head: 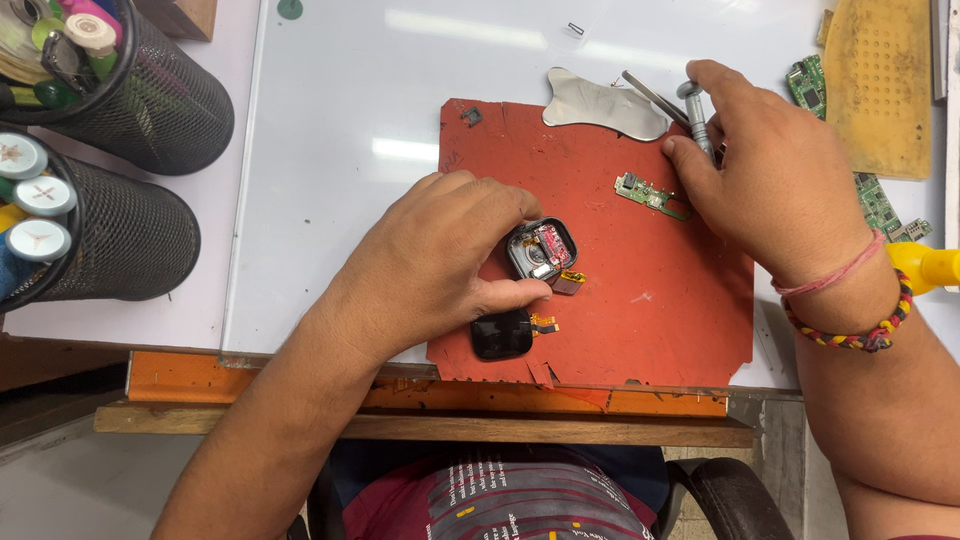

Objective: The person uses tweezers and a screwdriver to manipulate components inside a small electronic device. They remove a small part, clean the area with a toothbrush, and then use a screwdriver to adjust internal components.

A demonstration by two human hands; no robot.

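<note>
Watch case opened, screen detached; my left hand pinches the case, my right hand grips a screwdriver; board lies out.

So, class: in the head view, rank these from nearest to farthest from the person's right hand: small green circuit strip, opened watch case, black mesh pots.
1. small green circuit strip: just left of the right hand, on the red mat.
2. opened watch case: mid-mat, held by the left hand.
3. black mesh pots: far left edge.

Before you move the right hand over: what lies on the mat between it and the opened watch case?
In the head view, a small green circuit board lies on the red mat between the right hand and the watch case.
</note>
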